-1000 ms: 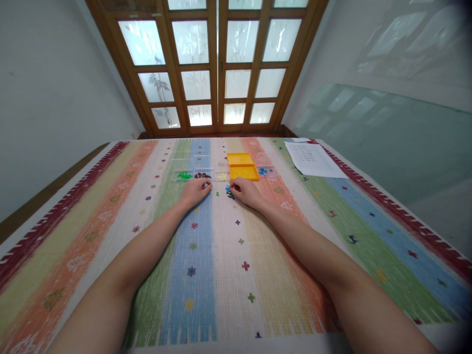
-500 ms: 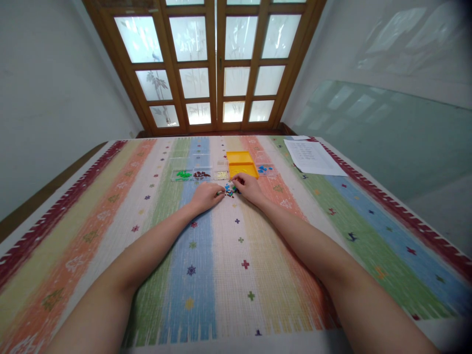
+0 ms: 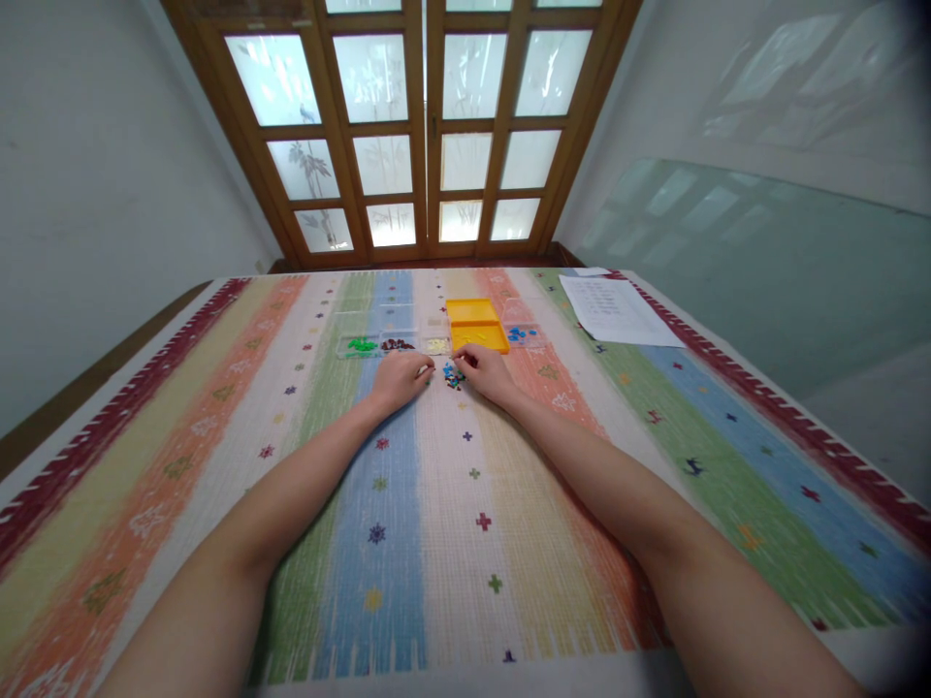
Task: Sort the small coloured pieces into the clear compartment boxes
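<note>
A small heap of mixed coloured beads (image 3: 452, 376) lies on the striped cloth (image 3: 436, 504) between my two hands. My left hand (image 3: 399, 376) rests just left of the heap, fingers curled in a pinch near the clear box of dark red beads (image 3: 398, 343). My right hand (image 3: 486, 370) sits right of the heap, fingers pinched at its edge, just below the orange tray (image 3: 476, 326). What either pinch holds is too small to make out.
A row of small clear boxes stands beyond the hands: green beads (image 3: 362, 344), pale beads (image 3: 437, 344), blue beads (image 3: 521, 335). A printed sheet of paper (image 3: 618, 310) lies at the far right. Wooden glazed doors (image 3: 429, 126) stand behind the table.
My left hand went right to the heap, then drew back up toward the dark red box. My right hand shifted slightly up toward the orange tray.
</note>
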`<action>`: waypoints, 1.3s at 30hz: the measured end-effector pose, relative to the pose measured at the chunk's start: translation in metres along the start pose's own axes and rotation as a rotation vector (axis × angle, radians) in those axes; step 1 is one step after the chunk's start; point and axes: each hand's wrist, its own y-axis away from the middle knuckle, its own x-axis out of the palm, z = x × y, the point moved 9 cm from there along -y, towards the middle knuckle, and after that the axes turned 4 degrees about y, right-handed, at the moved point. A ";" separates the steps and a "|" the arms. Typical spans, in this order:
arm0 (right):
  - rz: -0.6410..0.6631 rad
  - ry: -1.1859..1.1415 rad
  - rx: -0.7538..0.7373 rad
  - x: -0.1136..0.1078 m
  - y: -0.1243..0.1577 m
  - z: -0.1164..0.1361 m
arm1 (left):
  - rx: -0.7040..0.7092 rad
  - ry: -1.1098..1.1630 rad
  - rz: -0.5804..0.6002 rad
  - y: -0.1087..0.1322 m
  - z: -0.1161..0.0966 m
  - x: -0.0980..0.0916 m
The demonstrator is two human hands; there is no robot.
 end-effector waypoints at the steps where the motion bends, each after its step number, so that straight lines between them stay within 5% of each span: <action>1: 0.000 0.001 -0.003 0.000 0.000 0.000 | -0.047 0.003 -0.043 -0.001 0.009 -0.006; 8: 0.014 -0.014 -0.007 0.001 0.000 0.003 | -0.390 0.017 -0.273 0.007 0.077 -0.034; 14: 0.012 -0.014 -0.032 0.000 0.001 0.007 | -0.491 -0.007 -0.316 0.013 0.101 -0.038; 19: 0.022 0.000 -0.014 0.001 0.002 0.006 | -0.356 0.053 -0.260 0.008 0.082 -0.031; 27: 0.020 -0.001 -0.040 0.000 0.002 0.009 | 0.060 0.113 0.127 0.004 0.026 0.005; 39: 0.050 0.037 -0.022 -0.001 0.003 0.015 | 0.072 0.083 0.164 0.006 0.018 0.007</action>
